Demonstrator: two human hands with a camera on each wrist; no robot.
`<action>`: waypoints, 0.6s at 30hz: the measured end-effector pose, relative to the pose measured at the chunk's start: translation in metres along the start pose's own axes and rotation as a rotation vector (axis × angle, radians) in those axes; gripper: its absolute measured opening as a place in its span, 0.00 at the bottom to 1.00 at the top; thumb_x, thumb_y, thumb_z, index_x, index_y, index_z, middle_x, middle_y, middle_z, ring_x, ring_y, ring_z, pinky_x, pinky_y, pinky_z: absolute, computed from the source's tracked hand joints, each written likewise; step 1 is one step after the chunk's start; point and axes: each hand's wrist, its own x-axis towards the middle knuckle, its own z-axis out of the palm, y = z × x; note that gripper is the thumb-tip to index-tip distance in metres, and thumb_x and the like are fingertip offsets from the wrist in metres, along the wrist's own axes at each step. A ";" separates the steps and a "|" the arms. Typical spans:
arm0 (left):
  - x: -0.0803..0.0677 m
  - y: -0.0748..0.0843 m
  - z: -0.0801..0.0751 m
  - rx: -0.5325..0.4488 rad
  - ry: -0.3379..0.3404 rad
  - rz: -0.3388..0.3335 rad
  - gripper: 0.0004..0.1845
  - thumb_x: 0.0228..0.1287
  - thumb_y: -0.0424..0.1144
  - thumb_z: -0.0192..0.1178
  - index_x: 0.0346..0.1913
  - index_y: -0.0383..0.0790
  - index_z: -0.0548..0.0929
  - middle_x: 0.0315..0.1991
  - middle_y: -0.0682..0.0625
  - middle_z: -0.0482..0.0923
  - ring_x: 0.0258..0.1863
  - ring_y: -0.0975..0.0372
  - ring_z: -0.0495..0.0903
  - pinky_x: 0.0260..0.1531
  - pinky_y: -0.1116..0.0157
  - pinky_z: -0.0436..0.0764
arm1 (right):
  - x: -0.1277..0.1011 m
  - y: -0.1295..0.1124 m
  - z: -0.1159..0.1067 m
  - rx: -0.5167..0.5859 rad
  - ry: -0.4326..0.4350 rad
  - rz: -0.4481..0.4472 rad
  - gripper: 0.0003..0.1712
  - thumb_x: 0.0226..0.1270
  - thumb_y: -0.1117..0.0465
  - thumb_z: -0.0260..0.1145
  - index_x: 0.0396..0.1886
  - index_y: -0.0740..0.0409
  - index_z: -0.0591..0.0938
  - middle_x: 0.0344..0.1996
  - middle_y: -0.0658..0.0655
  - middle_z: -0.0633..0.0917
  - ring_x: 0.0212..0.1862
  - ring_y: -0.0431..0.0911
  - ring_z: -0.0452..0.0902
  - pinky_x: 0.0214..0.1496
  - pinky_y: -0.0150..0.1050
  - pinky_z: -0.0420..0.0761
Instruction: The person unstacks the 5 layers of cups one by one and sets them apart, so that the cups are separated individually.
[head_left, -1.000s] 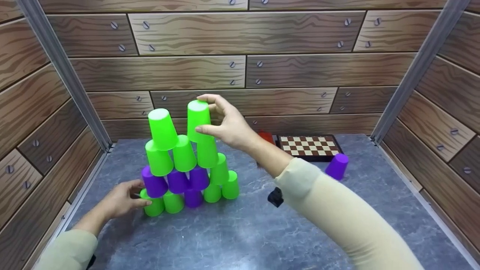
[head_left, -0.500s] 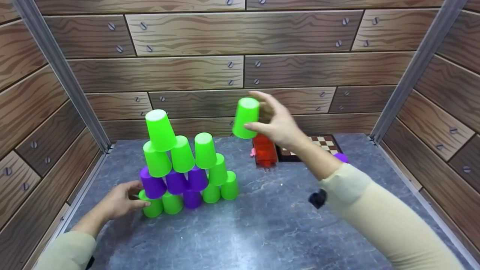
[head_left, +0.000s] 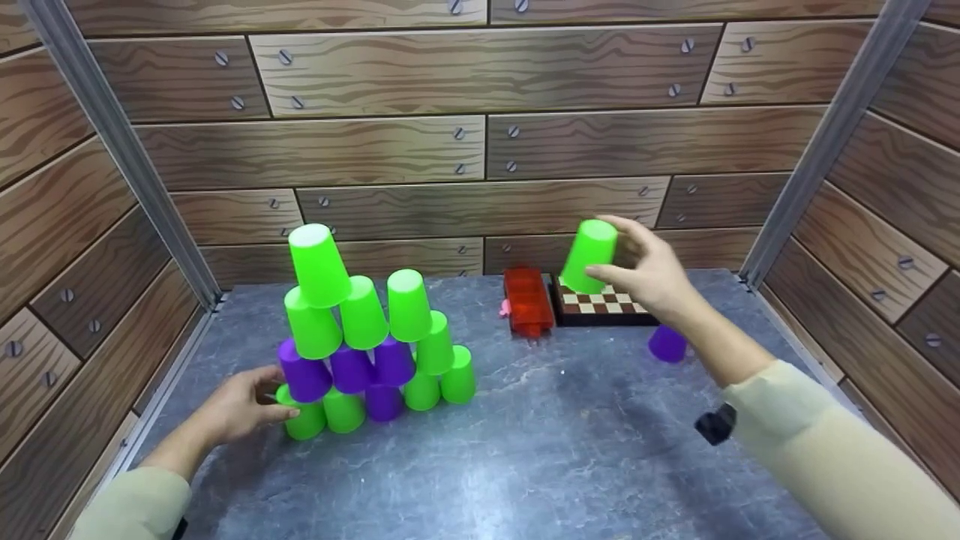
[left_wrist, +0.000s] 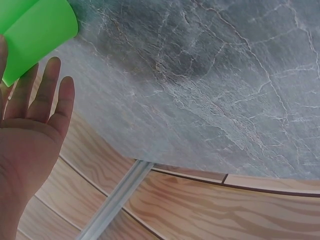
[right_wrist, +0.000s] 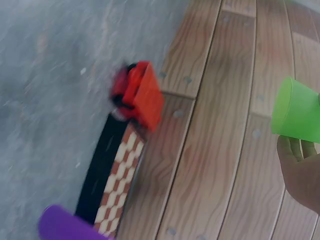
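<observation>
The right hand point(head_left: 651, 271) pinches an upside-down green cup point(head_left: 590, 256) between thumb and curled fingers, holding it in the air above the chessboard point(head_left: 609, 307). In the right wrist view the same cup point(right_wrist: 296, 111) sits at the fingertips with the wood-printed wall behind it, and the chessboard point(right_wrist: 120, 177) lies below.

The chessboard serves as the landmark. It lies flat at the back of the grey marbled bench point(head_left: 525, 450), close to the rear wall. Just left of it, touching or nearly touching its edge, stands a red block-shaped toy point(head_left: 528, 300). Just right of the chessboard and a little nearer the person, a single purple cup point(head_left: 667, 343) stands upside down on the bench, partly hidden behind the right wrist.

Well to the left of the chessboard stands the cup tower point(head_left: 365, 337), built of inverted green and purple cups in several tiers, with one green cup tilted at the top on its left side. The left hand point(head_left: 238, 405) rests against the tower's bottom-left corner, fingers loosely bent and touching the lowest green cup point(head_left: 306, 420). In the left wrist view the fingers point(left_wrist: 47, 92) lie straight and together beside that green cup point(left_wrist: 35, 35), not wrapped around it.

Both arms wear pale beige sleeves point(head_left: 840, 465).
</observation>
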 end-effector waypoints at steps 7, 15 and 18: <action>0.000 0.001 0.000 0.015 0.011 -0.017 0.32 0.61 0.35 0.78 0.66 0.29 0.79 0.54 0.36 0.85 0.55 0.41 0.85 0.51 0.51 0.89 | -0.021 0.018 -0.033 -0.058 0.051 0.038 0.45 0.63 0.69 0.79 0.78 0.61 0.69 0.61 0.64 0.84 0.55 0.42 0.84 0.55 0.35 0.87; -0.001 0.000 0.000 0.036 0.016 -0.023 0.30 0.61 0.37 0.79 0.64 0.30 0.80 0.53 0.38 0.86 0.54 0.42 0.85 0.52 0.50 0.88 | -0.043 0.042 -0.061 -0.120 0.093 0.047 0.44 0.64 0.68 0.79 0.76 0.64 0.69 0.55 0.49 0.86 0.56 0.37 0.83 0.58 0.29 0.83; 0.000 0.000 -0.001 0.038 0.015 -0.012 0.31 0.60 0.37 0.79 0.64 0.29 0.80 0.53 0.37 0.86 0.54 0.42 0.85 0.52 0.48 0.88 | -0.051 0.051 -0.070 -0.145 0.102 0.054 0.44 0.63 0.68 0.79 0.76 0.65 0.69 0.54 0.47 0.86 0.55 0.36 0.83 0.57 0.28 0.83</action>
